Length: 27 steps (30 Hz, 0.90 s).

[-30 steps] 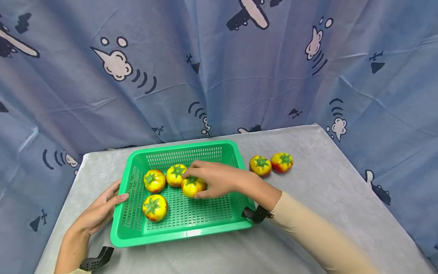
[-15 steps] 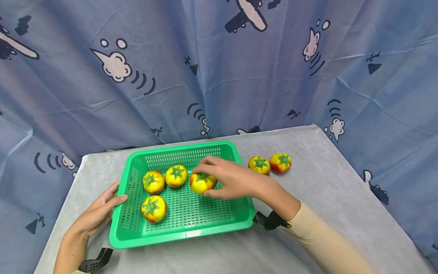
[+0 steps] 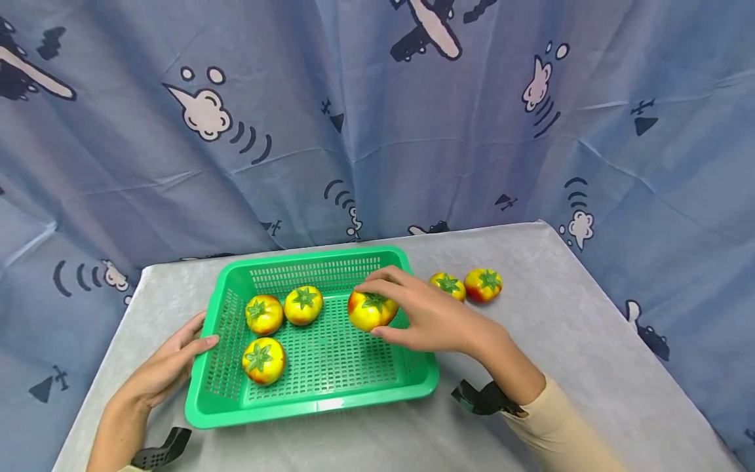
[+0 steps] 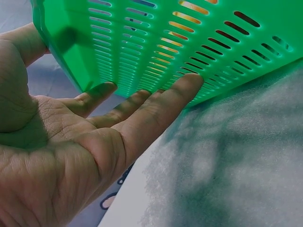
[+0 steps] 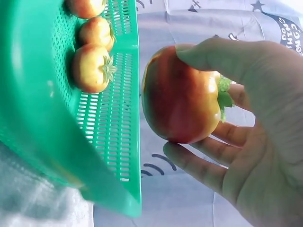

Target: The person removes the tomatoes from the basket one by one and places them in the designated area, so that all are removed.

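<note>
My right hand [image 3: 436, 318] grips a yellow-red tomato [image 3: 367, 313] between thumb and fingers, over the right part of a green plastic basket [image 3: 312, 405]. In the right wrist view this tomato [image 5: 180, 101] shows its red underside, raised beyond the basket's rim. My left hand [image 3: 168, 364] holds the basket's left side, thumb over the rim. The left wrist view has its fingers [image 4: 156, 111] against the slotted outer wall. Inside the basket, toward the left, sit three more tomatoes: one at the back left [image 3: 263, 314], one beside it [image 3: 303, 305] and one in front [image 3: 263, 361].
Two tomatoes, one partly behind my right hand [image 3: 448, 286] and one farther right [image 3: 483, 286], lie on the grey-white tablecloth [image 3: 566, 341] outside the basket. A blue patterned curtain [image 3: 377, 131] hangs behind the table. Dark wrist cameras [image 3: 486, 398] sit on both wrists.
My right hand has lifted the tomato from beside the others and carried it to the right across the basket. My left hand has stayed on the basket's side.
</note>
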{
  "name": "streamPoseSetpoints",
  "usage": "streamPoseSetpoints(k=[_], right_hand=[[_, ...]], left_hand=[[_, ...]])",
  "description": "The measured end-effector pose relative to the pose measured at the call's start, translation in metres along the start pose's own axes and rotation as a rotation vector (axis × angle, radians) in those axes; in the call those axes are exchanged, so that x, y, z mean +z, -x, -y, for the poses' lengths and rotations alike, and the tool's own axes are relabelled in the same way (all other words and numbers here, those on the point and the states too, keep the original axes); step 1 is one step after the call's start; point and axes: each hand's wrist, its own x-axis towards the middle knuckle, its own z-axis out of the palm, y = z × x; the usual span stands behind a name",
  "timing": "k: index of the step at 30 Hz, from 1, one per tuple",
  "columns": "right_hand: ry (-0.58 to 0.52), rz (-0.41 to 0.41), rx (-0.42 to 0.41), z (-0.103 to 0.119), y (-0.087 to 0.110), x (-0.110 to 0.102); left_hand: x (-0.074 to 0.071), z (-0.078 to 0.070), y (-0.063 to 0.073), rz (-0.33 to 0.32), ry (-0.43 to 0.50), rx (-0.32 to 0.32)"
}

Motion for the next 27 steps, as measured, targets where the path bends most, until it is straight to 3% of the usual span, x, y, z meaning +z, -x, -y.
streamPoseSetpoints(k=[7, 21, 27], right_hand=[[-0.024, -0.074, 0.049, -0.010, 0.013, 0.001], [-0.052, -0.253, 0.062, -0.029, 0.029, 0.002], [-0.041, -0.301, 0.105, -0.038, 0.038, 0.000]], left_hand=[[0.000, -0.001, 0.000, -0.017, -0.010, -0.034], [-0.002, 0.000, 0.002, -0.020, -0.010, -0.021], [-0.003, -0.001, -0.001, -0.001, -0.006, -0.019]])
